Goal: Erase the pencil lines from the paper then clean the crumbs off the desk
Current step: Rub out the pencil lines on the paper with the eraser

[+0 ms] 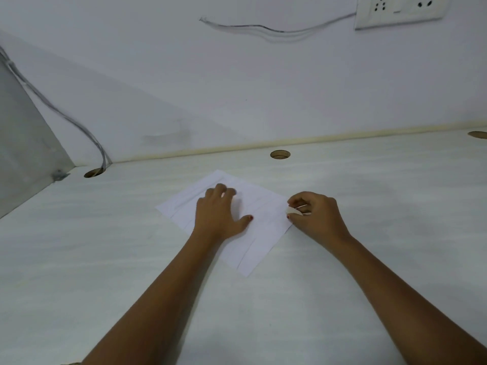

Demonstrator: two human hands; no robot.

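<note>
"The right hand [313, 214] — what's it got?"

"Fingers curled in, pinching a white eraser [293, 211] at the right corner of the paper [253, 248]."

"And the pencil lines [243, 255]?"

"Just left of it, running near to far. The left hand [218, 214] is nearer them — it lies flat mid-sheet, fingers spread, gripping nothing."

White wood-grain surface [105, 259], paper [253, 248] lying flat near centre (cornerwise, faint pencil lines [245, 255]), round cable holes [280, 154] along back edge
</note>
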